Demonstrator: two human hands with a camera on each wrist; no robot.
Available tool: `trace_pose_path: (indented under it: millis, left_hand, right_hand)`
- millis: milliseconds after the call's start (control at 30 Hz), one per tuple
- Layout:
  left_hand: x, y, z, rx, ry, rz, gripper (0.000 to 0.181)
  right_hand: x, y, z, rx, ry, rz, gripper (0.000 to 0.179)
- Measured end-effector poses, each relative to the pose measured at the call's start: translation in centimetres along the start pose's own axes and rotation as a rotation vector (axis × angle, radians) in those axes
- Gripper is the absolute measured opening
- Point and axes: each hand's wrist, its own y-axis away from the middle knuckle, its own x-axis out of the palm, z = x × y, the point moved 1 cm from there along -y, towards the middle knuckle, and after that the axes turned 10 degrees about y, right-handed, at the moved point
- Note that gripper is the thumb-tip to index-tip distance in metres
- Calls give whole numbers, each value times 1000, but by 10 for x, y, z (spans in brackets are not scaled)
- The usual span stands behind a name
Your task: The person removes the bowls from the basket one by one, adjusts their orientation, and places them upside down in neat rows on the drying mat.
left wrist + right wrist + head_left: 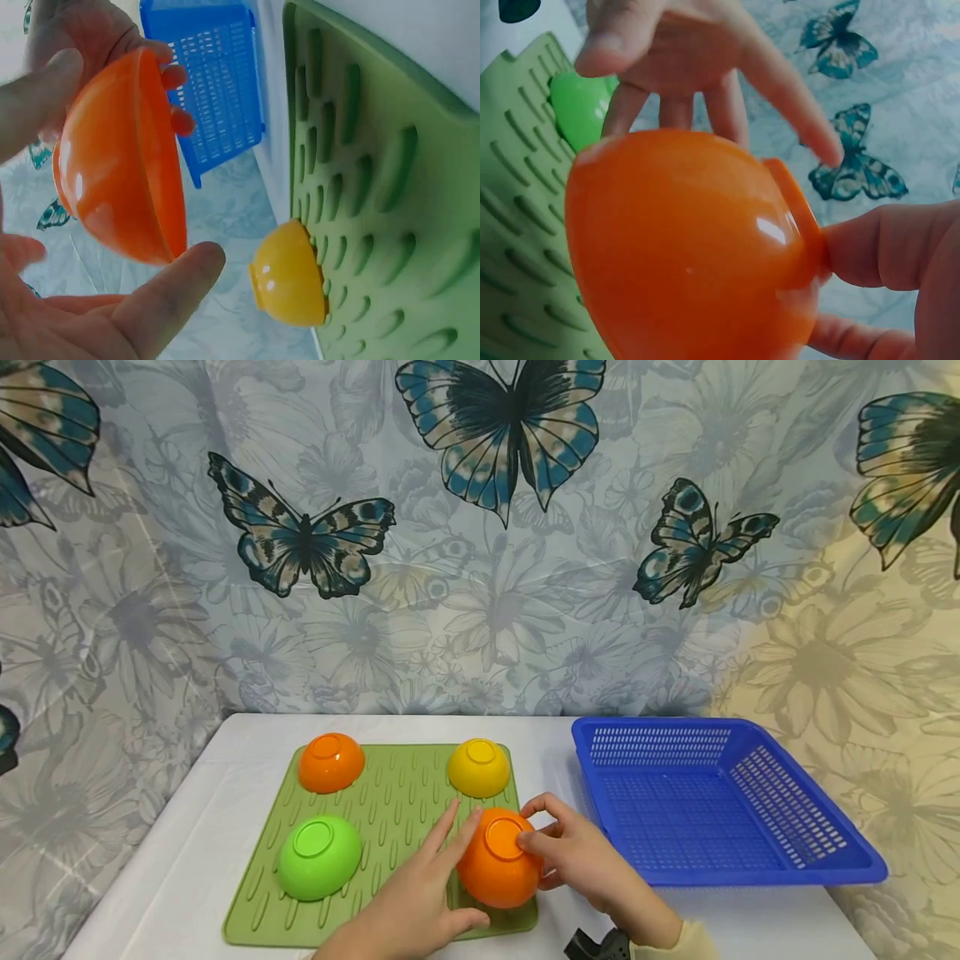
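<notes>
An orange bowl [495,881], bottom up, is held over the near right corner of the green ridged mat [397,827]. My right hand [588,860] grips it from the right, thumb near the foot ring and fingers at the rim in the left wrist view. My left hand [416,893] is spread along the bowl's left side with fingers mostly straight; whether it touches cannot be told. In the left wrist view, a gap shows between the bowl's rim and the mat.
On the mat, upside down, sit a green bowl [318,860] near left, another orange bowl [331,764] far left and a yellow bowl [478,768] far right. A blue perforated basket [798,777] stands to the right on the white-covered table [187,860]. Butterfly-print cloth [495,635] hangs behind.
</notes>
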Motion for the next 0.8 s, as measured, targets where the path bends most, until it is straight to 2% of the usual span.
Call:
trace_pose_path:
  millis: [100,233,367,500,733,800]
  left_hand:
    - [1,-3,-1,-111,17,-10,111]
    - [3,-6,-2,-169,-2,-28,109]
    - [5,-9,-3,-168,-14,-76,101]
    - [6,-11,-1,-165,-21,-114,95]
    - [6,-17,7,-192,-16,-117,93]
    - [7,-18,10,-197,-16,-113,92]
  right_hand:
    - [3,0,2,-9,36,-47,32]
    - [8,2,4,-11,87,-98,32]
    - [12,3,3,-39,139,-135,32]
    - [16,4,1,-75,150,-120,37]
    - [15,1,-6,-104,338,-93,62]
    - [16,-1,-8,-110,359,-81,66]
